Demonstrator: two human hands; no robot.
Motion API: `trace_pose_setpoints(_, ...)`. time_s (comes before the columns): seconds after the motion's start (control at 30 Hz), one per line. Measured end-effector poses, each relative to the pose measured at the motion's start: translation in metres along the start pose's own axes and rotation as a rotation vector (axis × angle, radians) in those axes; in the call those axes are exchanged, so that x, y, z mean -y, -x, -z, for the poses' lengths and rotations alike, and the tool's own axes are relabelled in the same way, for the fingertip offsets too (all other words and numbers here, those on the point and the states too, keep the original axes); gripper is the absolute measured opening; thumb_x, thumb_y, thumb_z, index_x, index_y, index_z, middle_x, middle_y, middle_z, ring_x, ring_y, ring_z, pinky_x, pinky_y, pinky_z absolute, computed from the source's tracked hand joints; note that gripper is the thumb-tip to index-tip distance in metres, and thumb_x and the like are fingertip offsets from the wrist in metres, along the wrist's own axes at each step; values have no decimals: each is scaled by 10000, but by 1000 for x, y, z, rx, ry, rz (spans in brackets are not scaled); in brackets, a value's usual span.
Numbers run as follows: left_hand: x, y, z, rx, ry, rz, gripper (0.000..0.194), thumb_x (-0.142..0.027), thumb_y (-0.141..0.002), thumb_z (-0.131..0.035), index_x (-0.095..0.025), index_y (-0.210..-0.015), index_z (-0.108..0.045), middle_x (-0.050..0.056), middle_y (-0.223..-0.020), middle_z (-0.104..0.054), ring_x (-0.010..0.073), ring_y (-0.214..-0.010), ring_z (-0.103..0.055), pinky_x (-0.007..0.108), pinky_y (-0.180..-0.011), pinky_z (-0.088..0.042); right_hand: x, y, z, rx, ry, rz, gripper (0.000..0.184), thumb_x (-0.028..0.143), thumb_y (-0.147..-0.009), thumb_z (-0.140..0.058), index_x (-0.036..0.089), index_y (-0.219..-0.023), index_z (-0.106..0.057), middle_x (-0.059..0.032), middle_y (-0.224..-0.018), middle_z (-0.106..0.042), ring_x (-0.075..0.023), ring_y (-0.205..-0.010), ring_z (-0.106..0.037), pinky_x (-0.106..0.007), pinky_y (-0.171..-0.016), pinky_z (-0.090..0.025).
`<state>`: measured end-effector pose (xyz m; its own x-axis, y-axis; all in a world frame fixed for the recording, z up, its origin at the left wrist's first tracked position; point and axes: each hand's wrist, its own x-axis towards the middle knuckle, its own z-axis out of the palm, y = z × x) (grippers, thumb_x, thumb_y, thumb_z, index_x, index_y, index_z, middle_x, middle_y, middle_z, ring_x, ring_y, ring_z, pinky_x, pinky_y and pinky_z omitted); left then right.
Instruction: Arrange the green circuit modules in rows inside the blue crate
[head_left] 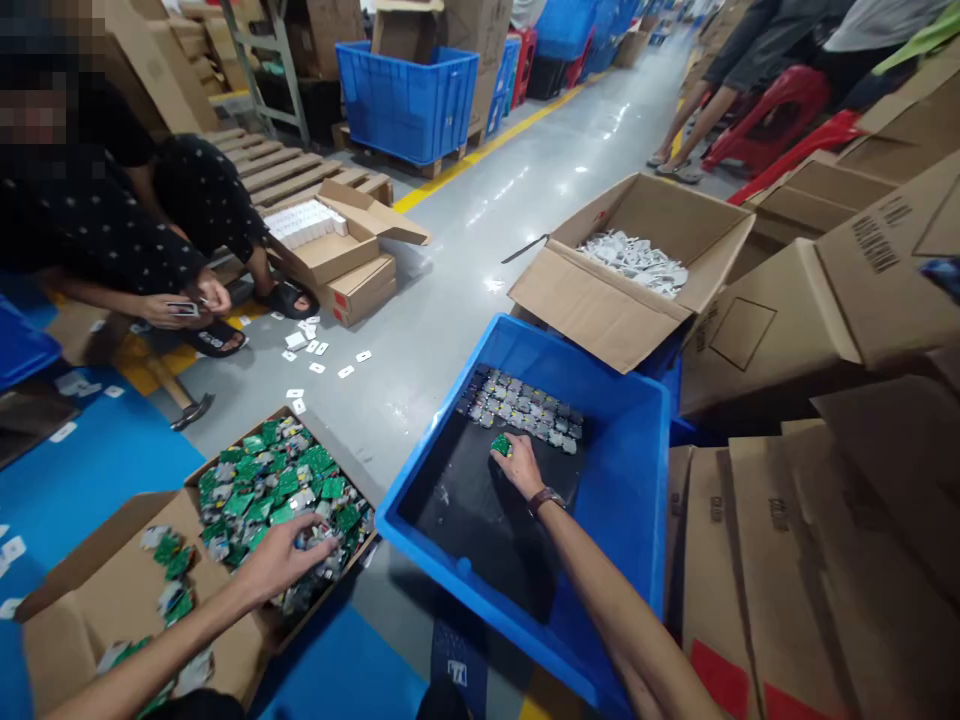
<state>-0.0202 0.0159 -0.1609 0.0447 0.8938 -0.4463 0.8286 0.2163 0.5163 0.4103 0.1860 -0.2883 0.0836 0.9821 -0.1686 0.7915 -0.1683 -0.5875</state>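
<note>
My right hand [519, 468] is inside the blue plastic bin [637, 440], closed on a small green circuit board [501, 445]. Just beyond it, rows of grey-and-silver assemblies [521, 405] lie side by side on the dark sheet [480, 510] at the bin's bottom. To the left, an open carton [349, 440] holds a heap of green circuit boards [255, 490] with grey parts attached. Over its near right part is my left hand [281, 560], its thumb and fingers curled around a circuit board with a grey part, partly hidden by the fingers.
Several loose boards [176, 600] lie on the carton's flap. A carton of light grey parts [637, 262] stands behind the bin, and stacked cartons [772, 540] line the right. At left a seated person [172, 220] handles a small item near scattered white pieces [315, 348].
</note>
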Motion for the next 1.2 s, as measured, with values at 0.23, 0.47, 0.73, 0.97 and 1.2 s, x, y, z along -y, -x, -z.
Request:
trace_pose_setpoints(0.23,-123,-57,32,-188,212,-343,408,-508,-891,-646,-239,-1198,-673,48,-1015,-742,207,-870,-704,271,-758,-555,-20,-46,-22,-67,-178,48,441,406,-816,-628,166,-1177,-707,-137,-1167,-632,-264,-1090,-624,-403,-1007,-482)
trace_pose_setpoints(0.47,-167,-110,3,-62,-224,-859,365,-429,-935,-596,-201,-1219,-608,75,-911,-673,228,-808,-669,328,-719,-539,-35,-56,-4,176,-473,-286,438,501,-845,-501,163,-954,-758,-34,-703,-664,-171,-587,-594,-280,-576,-487)
trace_pose_setpoints(0.73,-165,-121,-14,-115,-277,-932,353,-454,-952,-558,-198,-1192,-603,89,-956,-680,217,-829,-671,329,-696,-520,-25,-62,21,192,38,-254,487,589,-799,-649,167,-1032,-721,-151,-1024,-754,-304,-1017,-691,-339,-815,-493)
trace_pose_setpoints(0.97,-162,-121,-26,-186,-298,-858,370,-466,-953,-532,-206,-1200,-623,110,-1008,-702,221,-839,-688,337,-723,-539,-12,-48,3,68,142,-196,449,456,-852,-651,210,-1227,-642,-154,-1202,-710,-293,-1071,-687,-338,-838,-493)
trace_pose_setpoints(1.2,-160,-120,-28,-208,-336,-852,352,-450,-961,-553,-204,-1204,-619,107,-1018,-710,227,-870,-693,336,-736,-533,-13,-45,-11,-27,13,-188,459,287,-888,-543,208,-1337,-601,-128,-1255,-682,-239,-1117,-658,-313,-929,-485)
